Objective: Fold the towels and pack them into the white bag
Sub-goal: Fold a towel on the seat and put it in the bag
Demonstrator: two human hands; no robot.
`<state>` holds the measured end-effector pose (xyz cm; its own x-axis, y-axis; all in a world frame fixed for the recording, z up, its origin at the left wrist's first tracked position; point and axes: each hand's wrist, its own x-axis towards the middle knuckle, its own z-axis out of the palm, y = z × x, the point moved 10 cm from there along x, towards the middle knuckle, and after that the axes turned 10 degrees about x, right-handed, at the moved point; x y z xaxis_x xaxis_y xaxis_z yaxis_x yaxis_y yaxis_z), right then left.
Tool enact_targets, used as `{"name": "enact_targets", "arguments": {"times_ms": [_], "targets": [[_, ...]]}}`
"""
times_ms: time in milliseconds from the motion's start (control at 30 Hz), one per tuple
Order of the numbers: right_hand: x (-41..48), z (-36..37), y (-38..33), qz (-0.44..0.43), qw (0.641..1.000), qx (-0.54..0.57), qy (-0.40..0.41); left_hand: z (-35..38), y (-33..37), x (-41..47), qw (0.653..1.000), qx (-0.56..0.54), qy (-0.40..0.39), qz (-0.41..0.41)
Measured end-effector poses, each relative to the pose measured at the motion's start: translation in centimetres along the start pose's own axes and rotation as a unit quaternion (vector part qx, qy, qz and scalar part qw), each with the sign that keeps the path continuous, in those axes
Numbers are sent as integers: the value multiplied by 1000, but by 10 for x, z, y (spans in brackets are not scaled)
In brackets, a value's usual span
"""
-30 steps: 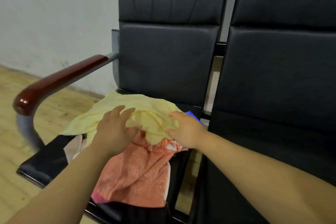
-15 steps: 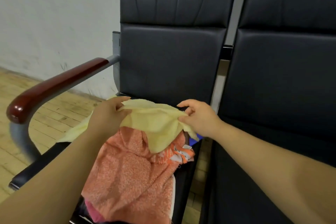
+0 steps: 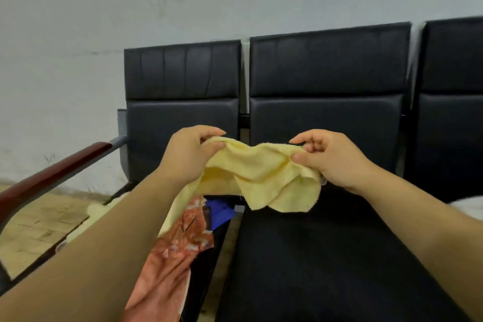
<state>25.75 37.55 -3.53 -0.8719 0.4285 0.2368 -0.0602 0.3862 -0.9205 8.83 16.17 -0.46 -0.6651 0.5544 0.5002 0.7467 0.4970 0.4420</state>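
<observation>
Left hand (image 3: pixel 190 157): pinches one top corner of the soft pale-yellow cloth towel (image 3: pixel 261 175).
Right hand (image 3: pixel 334 162): pinches the other; the towel sags above the black padded seat's (image 3: pixel 339 256) back-left corner.
Waiting: crumpled orange patterned towel (image 3: pixel 170 256).
Progress: early, probably; nothing folded, no bag identifiable.

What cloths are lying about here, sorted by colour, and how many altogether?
yellow towel: 1, pinched by the left hand and the right hand
orange towel: 1
blue cloth: 1
Total: 3
A pale fluffy patch by the left arm is too hidden to count.
</observation>
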Motion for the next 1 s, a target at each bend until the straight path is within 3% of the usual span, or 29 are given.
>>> {"name": "enact_targets", "arguments": {"times_ms": [233,433,533,600,700,867,1000], "targets": [[-116,-109,91,119,989,-87,-11,158,114,-52,969,-34,-231,76],[-183,-120,233,275,947,-143,-87,301,115,-130,907,30,-414,75],[-191,-114,265,282,940,-163,-103,338,102,-150,897,84,-429,64],[-190,-115,270,267,944,-169,-97,339,109,-154,915,141,-365,97],[-195,-118,265,252,954,-125,-102,311,149,-170,958,72,-232,154],[-221,-118,264,241,930,-209,-181,358,185,-246,888,-25,-428,165],[-224,-116,261,204,936,-237,-163,379,174,-250,894,-4,-417,162]]}}
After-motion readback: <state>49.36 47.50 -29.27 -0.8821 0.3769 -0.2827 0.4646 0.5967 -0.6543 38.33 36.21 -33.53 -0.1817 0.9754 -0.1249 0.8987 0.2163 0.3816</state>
